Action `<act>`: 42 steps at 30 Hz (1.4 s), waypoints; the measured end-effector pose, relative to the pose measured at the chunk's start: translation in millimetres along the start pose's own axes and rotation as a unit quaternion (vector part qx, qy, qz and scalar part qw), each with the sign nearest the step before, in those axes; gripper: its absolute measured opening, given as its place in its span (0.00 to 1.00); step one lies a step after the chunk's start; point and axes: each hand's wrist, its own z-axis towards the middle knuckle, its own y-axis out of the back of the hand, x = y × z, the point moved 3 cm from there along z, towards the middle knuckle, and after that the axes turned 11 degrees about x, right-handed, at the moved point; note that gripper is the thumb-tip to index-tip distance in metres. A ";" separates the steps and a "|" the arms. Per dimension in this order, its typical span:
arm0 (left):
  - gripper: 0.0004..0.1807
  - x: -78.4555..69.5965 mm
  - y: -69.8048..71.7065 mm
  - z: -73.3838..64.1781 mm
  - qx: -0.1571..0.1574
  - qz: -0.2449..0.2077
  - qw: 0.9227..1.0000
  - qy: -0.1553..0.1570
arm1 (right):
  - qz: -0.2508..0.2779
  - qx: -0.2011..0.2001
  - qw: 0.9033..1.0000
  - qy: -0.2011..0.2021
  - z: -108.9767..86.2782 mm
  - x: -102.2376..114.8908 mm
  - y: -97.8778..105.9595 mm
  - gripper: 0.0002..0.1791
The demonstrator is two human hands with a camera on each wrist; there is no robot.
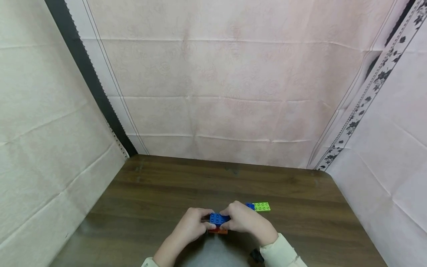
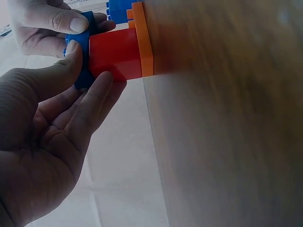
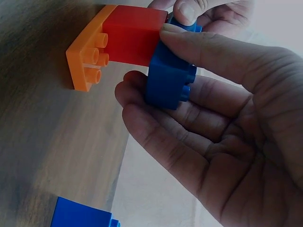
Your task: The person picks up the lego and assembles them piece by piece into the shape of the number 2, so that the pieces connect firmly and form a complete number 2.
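A long blue toy brick lies across the top of a red brick, overhanging it to one side. Beneath the red brick is an orange plate with bare studs, close on the table. My left hand pinches one end of the blue brick between thumb and fingers, and its fingertips reach down beside the red brick. At the other end my right hand grips the blue brick, thumb on its studded side and fingers curled underneath.
Just beyond my right hand, a lime-green studded plate lies on the wooden table beside another blue brick. A black object shows by the right sleeve. Pale cloth hangs behind the table and along both sides.
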 end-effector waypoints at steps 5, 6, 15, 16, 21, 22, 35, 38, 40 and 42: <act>0.11 0.9 -0.6 0.9 0.002 0.003 1.000 0.003 | -0.005 0.001 1.000 -0.005 0.0 2.3 1.7 0.05; 0.12 1.2 -0.6 1.2 0.003 0.003 1.000 0.004 | -0.005 0.002 1.000 -0.006 0.1 2.6 1.8 0.06; 0.12 3.1 -1.3 1.4 0.001 -0.006 1.000 0.006 | -0.017 0.002 1.000 -0.020 2.0 3.6 0.6 0.05; 0.12 2.9 -1.2 1.6 0.001 -0.006 1.000 0.004 | -0.016 0.002 1.000 -0.022 2.1 3.6 0.5 0.05; 0.15 3.0 -0.5 1.5 0.001 -0.008 1.000 0.012 | -0.018 0.001 0.999 -0.028 2.2 5.4 1.4 0.06; 0.16 2.9 -0.4 1.2 0.001 -0.009 1.000 0.014 | -0.018 0.002 0.999 -0.030 2.1 6.2 1.4 0.06; 0.14 4.4 0.2 1.3 0.000 0.005 1.000 0.006 | -0.025 0.007 0.999 -0.028 2.1 6.9 0.8 0.06; 0.12 4.0 0.8 1.2 0.001 0.008 1.000 0.001 | -0.028 0.008 0.999 -0.027 2.3 6.9 1.0 0.06; 0.12 3.5 0.6 1.2 0.001 0.008 1.000 0.001 | -0.030 0.008 0.999 -0.027 2.4 6.7 1.1 0.06; 0.13 3.2 0.4 1.3 0.002 0.007 1.000 0.001 | -0.029 0.008 0.999 -0.027 2.3 6.3 0.9 0.05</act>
